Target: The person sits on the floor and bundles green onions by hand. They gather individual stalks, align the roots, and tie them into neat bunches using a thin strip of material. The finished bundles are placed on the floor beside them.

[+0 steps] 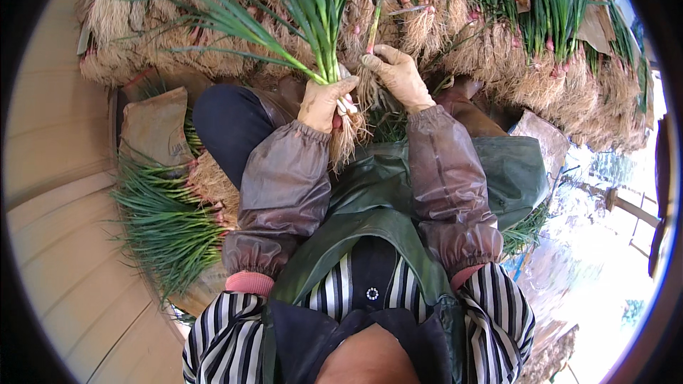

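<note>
My left hand (pixel 324 98), in a tan glove, grips a bunch of spring onions (pixel 320 26) just above their pale bulbs. Their long green leaves fan upward, and stringy roots (pixel 347 141) hang below the fist. To its right, my right hand (pixel 401 73), gloved alike, pinches a single spring onion (pixel 375 26) between thumb and fingertips near its reddish base. Its roots (pixel 368 85) dangle beside the fingers, apart from the left bunch. Both hands are above my lap, which a dark green waterproof apron (pixel 373 176) covers.
A bank of rooted onion plants (pixel 176 16) runs across the far side, with leafy bunches (pixel 555 16) at right. More onions (pixel 176 224) lie left of my knee (pixel 229 122), by a brown sack (pixel 155 128). A panelled wall (pixel 64 181) borders the left; bright plastic sheeting (pixel 581 234) lies right.
</note>
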`<state>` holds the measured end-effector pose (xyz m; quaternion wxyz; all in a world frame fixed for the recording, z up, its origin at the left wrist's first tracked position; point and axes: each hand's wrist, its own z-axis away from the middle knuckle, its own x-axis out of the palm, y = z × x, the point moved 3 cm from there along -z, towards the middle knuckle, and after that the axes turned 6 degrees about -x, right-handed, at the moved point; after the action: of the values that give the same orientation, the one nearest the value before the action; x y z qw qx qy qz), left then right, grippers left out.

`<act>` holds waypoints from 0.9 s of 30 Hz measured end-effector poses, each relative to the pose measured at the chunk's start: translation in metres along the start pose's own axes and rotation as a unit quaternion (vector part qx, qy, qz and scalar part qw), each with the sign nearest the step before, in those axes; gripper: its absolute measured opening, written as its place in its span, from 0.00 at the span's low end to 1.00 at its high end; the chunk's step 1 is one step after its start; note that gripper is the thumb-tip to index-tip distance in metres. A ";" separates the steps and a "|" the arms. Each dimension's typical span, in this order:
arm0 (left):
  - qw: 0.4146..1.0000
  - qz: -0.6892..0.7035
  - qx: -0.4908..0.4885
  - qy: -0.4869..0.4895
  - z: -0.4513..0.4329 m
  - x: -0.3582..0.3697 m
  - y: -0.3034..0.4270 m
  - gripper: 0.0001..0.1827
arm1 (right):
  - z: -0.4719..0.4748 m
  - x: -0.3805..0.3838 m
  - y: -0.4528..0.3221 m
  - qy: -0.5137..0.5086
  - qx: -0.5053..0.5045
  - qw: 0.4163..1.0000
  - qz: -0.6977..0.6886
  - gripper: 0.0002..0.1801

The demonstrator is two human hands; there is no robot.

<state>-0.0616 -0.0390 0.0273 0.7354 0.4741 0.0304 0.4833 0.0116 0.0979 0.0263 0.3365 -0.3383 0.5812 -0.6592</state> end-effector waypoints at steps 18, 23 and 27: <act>1.000 -0.013 0.007 -0.024 -0.003 -0.005 -0.003 0.04 | 0.019 -0.101 -0.015 -0.047 -0.067 0.942 -0.325 0.14; 0.998 0.020 0.014 -0.056 -0.009 -0.008 -0.012 0.05 | 0.046 -0.074 0.098 0.030 -0.013 0.760 0.649 0.19; 0.996 0.022 -0.001 -0.088 -0.007 -0.010 -0.013 0.06 | 0.017 -0.044 0.070 0.125 0.063 0.984 -0.106 0.19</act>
<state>-0.0618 -0.0431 0.0097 0.7251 0.5145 -0.0452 0.4555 0.0527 0.1188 -0.0439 0.2104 -0.2911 0.5366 -0.7636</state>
